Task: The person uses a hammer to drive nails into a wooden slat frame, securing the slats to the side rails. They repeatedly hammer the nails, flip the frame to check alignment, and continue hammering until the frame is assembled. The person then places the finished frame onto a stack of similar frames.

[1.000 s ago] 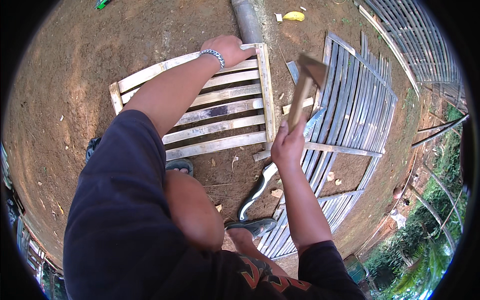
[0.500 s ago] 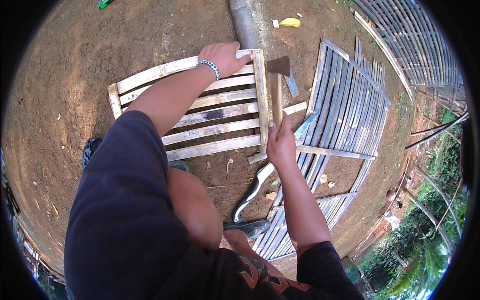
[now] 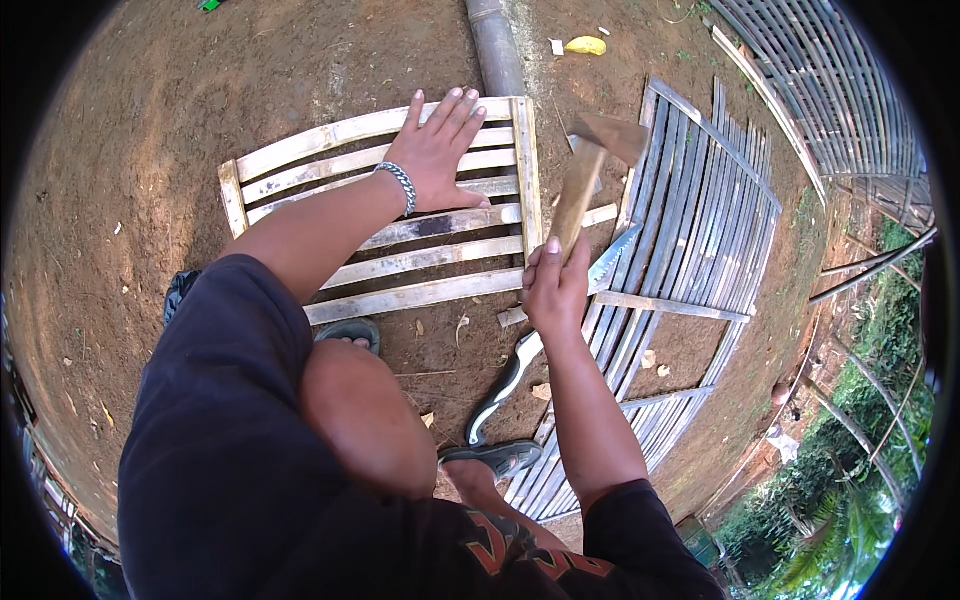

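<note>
1. Bamboo frame (image 3: 430, 259): lies on soil (image 3: 200, 110); slats (image 3: 420, 292) assembled to right end bar (image 3: 527, 180); remaining work cannot be determined.
2. Left hand (image 3: 432, 160): spread wide on slats, gripping nothing.
3. Right hand (image 3: 556, 290): closed around hatchet (image 3: 577, 190) handle.

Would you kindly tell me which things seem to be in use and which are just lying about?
In use:
- hatchet, held in the right hand
- small slatted frame, under the left hand

Seemingly just lying about:
- saw
- larger slatted panel
- yellow object
</note>
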{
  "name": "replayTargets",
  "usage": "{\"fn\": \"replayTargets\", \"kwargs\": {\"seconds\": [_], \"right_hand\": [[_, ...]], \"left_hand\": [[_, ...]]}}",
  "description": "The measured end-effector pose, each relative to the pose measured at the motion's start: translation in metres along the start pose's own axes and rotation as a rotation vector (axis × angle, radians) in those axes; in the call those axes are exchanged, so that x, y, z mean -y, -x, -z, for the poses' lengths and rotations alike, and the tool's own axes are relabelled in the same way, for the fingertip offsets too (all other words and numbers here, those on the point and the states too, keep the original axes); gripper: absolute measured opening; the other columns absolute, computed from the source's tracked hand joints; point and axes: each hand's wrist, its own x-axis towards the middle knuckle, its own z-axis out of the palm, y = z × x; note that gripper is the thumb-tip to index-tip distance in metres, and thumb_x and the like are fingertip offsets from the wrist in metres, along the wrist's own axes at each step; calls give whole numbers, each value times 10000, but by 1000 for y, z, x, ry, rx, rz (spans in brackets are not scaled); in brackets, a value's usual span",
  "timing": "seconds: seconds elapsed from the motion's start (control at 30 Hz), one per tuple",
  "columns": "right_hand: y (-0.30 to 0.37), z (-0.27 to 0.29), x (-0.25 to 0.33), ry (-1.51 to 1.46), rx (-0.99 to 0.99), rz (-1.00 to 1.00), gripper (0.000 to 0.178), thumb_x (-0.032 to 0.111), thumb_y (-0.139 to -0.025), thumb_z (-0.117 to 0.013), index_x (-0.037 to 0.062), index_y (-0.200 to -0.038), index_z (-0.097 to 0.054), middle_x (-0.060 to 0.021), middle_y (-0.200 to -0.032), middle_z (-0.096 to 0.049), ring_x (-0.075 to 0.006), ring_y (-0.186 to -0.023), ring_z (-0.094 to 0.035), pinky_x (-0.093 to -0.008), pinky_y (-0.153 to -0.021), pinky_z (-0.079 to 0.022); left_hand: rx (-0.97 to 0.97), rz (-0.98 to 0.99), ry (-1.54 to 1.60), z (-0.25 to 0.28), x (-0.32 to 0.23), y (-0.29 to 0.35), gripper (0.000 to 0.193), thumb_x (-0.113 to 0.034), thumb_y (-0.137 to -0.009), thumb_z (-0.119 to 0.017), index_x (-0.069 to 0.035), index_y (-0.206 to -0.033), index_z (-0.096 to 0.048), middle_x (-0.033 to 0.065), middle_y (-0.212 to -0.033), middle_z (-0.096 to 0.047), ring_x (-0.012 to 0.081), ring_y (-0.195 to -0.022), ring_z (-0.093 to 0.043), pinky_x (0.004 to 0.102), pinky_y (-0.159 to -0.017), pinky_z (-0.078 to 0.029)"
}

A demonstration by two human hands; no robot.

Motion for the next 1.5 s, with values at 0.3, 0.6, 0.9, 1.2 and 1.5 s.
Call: {"fn": "replayTargets", "kwargs": {"seconds": [0.3,0.6,0.9,1.2,1.5], "right_hand": [[-16,1,-3,405,46,-15,415,257,-1078,-450,-30,-1370,-379,-265,-889,-665,-410,-733,-677,-500,-683,-515],[-17,-1,-15,691,29,194,433,242,-1069,-484,-48,-1382,-416,-209,-826,-670,-309,-725,-696,-455,-658,-538],[-13,-11,-12,58,-142,111,219,227,-1093,-472,22,-1163,-440,-17,-735,-537,-84,-524,-491,-243,-482,-425],[0,-2,-24,236,-46,-36,450,256,-1067,-491,-37,-1406,-445,-195,-851,-691,-312,-770,-704,-435,-717,-530],[11,13,23,196,-161,342,466,224,-1066,-488,-35,-1437,-373,-154,-798,-667,-284,-712,-696,-396,-650,-528]], "left_hand": [[32,8,-13,5,-5,-1,1241,-869,-778,-534,-63,-1632,-135,154,-1708,-93,288,-1586,-63,591,-1256,-29],[17,-1,-34,7,-9,-6,1234,-872,-779,-528,-65,-1631,-146,151,-1709,-92,293,-1586,-54,607,-1250,-39],[-9,9,-14,-1,-2,-1,1248,-879,-773,-528,-57,-1630,-144,164,-1706,-94,302,-1586,-48,609,-1248,-28],[-136,31,152,-13,3,-10,1041,-731,-899,-535,-65,-1619,-188,166,-1684,-186,308,-1575,-124,569,-1260,-75],[88,176,417,11,41,-63,534,-513,-1040,-432,-98,-1278,-666,180,-1218,-704,384,-1126,-658,495,-999,-505]]}}
